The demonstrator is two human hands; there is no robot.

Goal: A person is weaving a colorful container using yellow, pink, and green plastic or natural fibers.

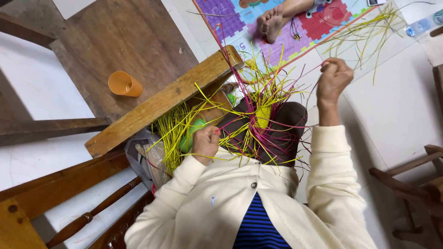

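A small woven piece of yellow plastic strips (pixel 262 117) rests on my lap, with many loose yellow and magenta strips (pixel 272 87) fanning out from it. My left hand (pixel 206 143) is closed on strips close to the weave, next to a green object (pixel 191 133). My right hand (pixel 334 81) is raised out to the right, its fingers pinched on a thin magenta strip pulled away from the weave.
A wooden plank (pixel 161 103) slants beside my lap, and an orange cup (pixel 123 84) stands on a wooden surface behind it. Another person's bare feet (pixel 271 20) rest on a colourful mat. Loose yellow strips (pixel 369 27) lie on the floor. Wooden furniture stands at right.
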